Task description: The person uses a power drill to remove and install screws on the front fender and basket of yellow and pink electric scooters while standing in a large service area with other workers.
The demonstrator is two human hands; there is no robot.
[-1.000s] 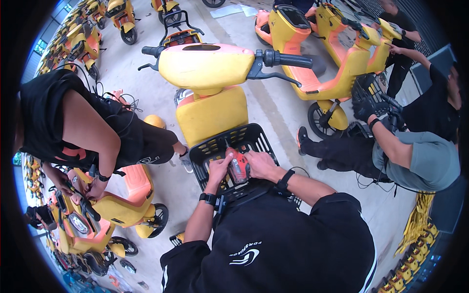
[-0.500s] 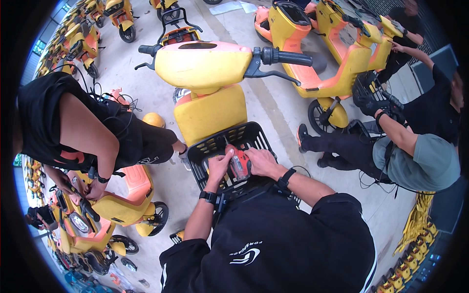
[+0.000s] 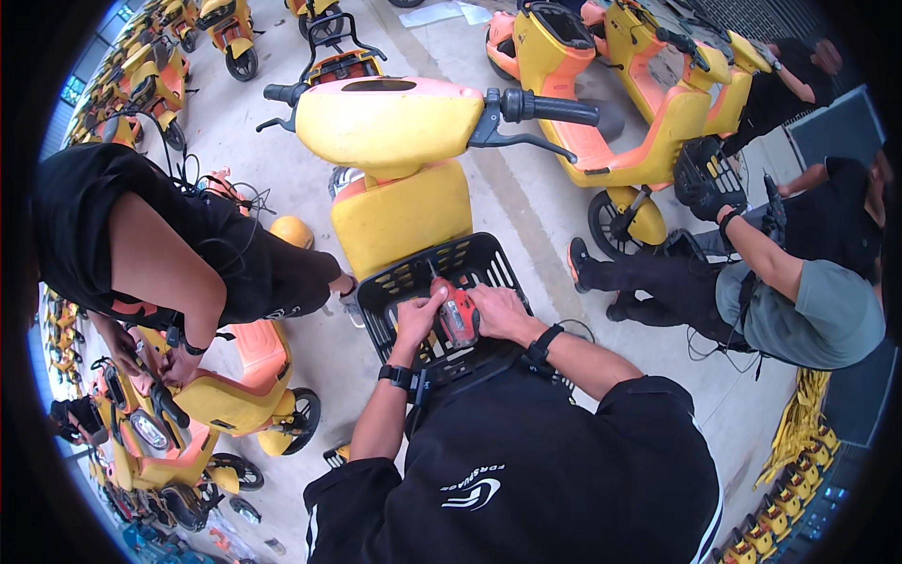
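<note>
A red power driver (image 3: 456, 318) sits inside the black plastic basket (image 3: 503, 252) at the front of a yellow scooter, its metal bit pointing away from me at the basket's far part. My left hand (image 3: 418, 320) is closed on the driver's left side, thumb along its body. My right hand (image 3: 498, 312) wraps round it from the right. Where the bit's tip meets the basket is too small to tell. The scooter's yellow front panel (image 3: 399, 211) rises behind the basket, below the handlebar housing (image 3: 381, 122).
Co-workers stand close by at left (image 3: 132, 235) and right (image 3: 799, 310), the latter's gloved hand (image 3: 709, 197) at another black basket. Yellow-and-orange scooters (image 3: 639, 141) line both sides and the back. Yellow straps (image 3: 799, 423) hang at lower right.
My hands and the driver sit nearly where they were, with the view shifted slightly. The co-worker on the right has changed the position of a dark tool beside the other basket.
</note>
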